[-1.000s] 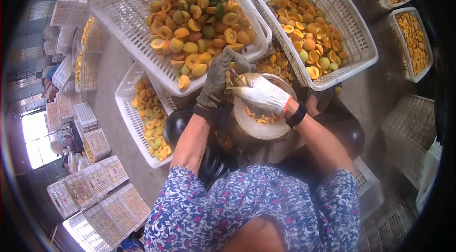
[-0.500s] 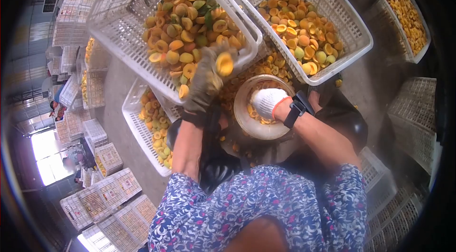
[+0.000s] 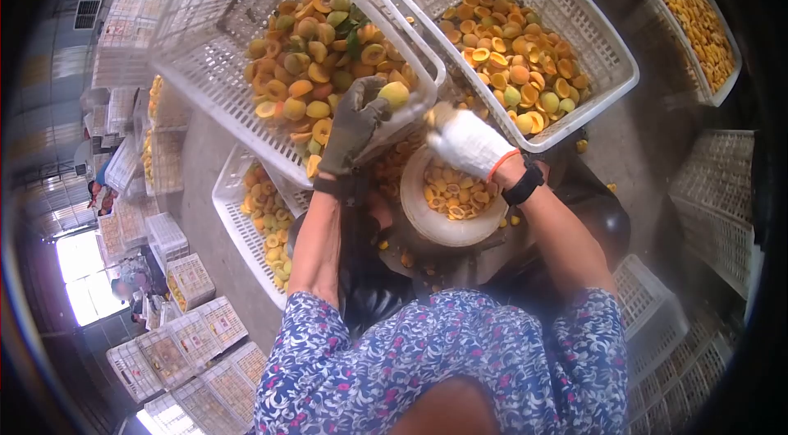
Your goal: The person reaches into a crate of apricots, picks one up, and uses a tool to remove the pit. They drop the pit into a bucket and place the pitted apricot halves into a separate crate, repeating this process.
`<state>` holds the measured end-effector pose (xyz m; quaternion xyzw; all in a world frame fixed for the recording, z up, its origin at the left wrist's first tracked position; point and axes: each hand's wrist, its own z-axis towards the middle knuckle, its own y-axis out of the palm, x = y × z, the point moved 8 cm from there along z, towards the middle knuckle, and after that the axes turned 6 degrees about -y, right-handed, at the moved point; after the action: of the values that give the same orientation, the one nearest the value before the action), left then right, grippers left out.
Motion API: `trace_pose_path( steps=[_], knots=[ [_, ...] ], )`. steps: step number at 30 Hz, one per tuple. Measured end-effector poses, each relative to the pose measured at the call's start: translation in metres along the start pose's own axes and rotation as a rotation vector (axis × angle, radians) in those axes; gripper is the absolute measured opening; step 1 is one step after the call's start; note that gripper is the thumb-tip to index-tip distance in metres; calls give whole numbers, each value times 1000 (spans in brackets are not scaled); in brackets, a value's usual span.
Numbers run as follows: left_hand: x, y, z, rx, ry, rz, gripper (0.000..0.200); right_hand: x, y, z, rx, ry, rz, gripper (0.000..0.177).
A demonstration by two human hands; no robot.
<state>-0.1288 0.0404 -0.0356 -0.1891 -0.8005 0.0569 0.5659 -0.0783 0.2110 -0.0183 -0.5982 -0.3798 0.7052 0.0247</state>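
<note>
My left hand [image 3: 351,133], in a dark grey-green glove, is closed around a yellow-green apricot [image 3: 395,95], at the near corner of a tilted white crate [image 3: 209,78] of whole and halved apricots. My right hand [image 3: 474,144], in a white knitted glove, is raised just right of it. Its fingers look closed around a yellowish blur that I cannot make out. Below that hand stands a pale round basin [image 3: 417,203] partly filled with apricot halves. To the right a second white crate [image 3: 606,57] holds more halves.
Another white crate [image 3: 246,250] of apricots stands lower left. Loose fruit lies on the floor around the basin. Filled crates [image 3: 726,82] stand at the far right, stacked crates [image 3: 135,25] at the left. Several other people are in the left background.
My right hand has come up out of the basin, towards my left hand. The fruit in my left hand showed an orange cut face earlier; now a rounded yellow-green side shows.
</note>
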Motion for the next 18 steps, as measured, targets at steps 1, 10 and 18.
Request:
trace_pose_path(
  steps=[1,10,18],
  knots=[
    [14,2,-13,6,1,2,32,4,-3,7,213,-138,93,25],
    [23,33,-57,-43,20,-851,41,-35,27,-6,266,-226,-148,26],
    [17,29,-53,3,89,-741,49,-38,32,-4,253,-239,-153,25]
  ],
)
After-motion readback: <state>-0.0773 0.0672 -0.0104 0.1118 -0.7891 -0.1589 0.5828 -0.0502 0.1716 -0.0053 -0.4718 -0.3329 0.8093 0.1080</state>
